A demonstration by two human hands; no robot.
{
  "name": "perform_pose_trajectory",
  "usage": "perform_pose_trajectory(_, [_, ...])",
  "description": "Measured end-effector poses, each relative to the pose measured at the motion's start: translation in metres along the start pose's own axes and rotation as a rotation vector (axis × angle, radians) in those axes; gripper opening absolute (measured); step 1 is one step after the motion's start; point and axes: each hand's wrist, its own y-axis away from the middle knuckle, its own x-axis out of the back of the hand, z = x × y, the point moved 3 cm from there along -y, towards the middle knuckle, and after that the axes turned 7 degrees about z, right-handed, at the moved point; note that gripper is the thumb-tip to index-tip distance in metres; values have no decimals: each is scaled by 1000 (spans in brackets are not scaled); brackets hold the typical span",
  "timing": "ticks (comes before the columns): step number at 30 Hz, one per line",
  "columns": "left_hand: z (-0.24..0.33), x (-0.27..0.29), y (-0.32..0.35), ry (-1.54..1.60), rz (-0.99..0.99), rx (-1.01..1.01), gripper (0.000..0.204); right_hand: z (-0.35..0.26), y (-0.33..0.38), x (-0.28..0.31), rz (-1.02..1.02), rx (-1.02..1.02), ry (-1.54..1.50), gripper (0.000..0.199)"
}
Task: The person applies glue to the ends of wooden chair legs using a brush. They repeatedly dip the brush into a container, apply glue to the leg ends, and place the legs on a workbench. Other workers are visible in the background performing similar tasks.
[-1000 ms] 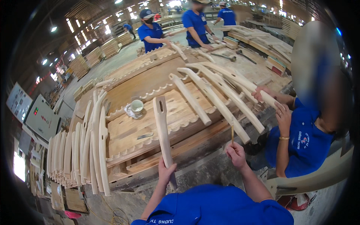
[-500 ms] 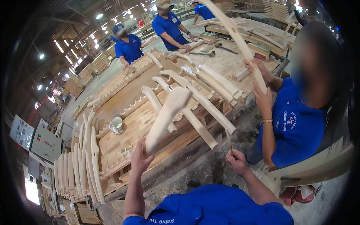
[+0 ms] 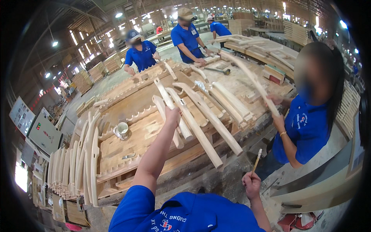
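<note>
Broadly, with twelve straight ahead of the person, the wooden bench [image 3: 116, 145] fills ten to one. At ten, a tight row of curved lengths [image 3: 73, 162] stands along its side; whether any are finished cannot be told. At twelve to one, three loose curved pieces [image 3: 206, 104] slant across the scalloped rails [image 3: 137, 116], so the work looks partway, most of the visible stock being in the row. Among them at twelve is the held piece [image 3: 165, 94], the left hand [image 3: 172, 116] closed round it and not letting go. At two, the right hand [image 3: 251, 183] pinches a slim brush [image 3: 257, 160] nearly upright, well apart from that wood; no brushing is under way.

Around this, a co-worker [image 3: 311, 129] stands at two, a long piece [image 3: 253, 77] angled over the bench. Neighbouring lengths crowd the held piece closely. Near eleven sits a white cup [image 3: 122, 128]; at ten, a small flat tool [image 3: 128, 156].
</note>
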Motion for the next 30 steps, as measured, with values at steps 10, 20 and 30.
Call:
perform_pose_trajectory(10, [-74, -2, -52, -186, 34, 288, 29, 4, 8, 8, 152, -6, -47, 10])
perform_pose_trajectory(20, [-2, 2, 76, -49, -343, -409, 42, 12, 3, 5, 38, -116, -21, 11])
perform_pose_trajectory(30, [210, 76, 317, 528, -1721, -490, 8, 5, -6, -62, -335, -105, -24, 14])
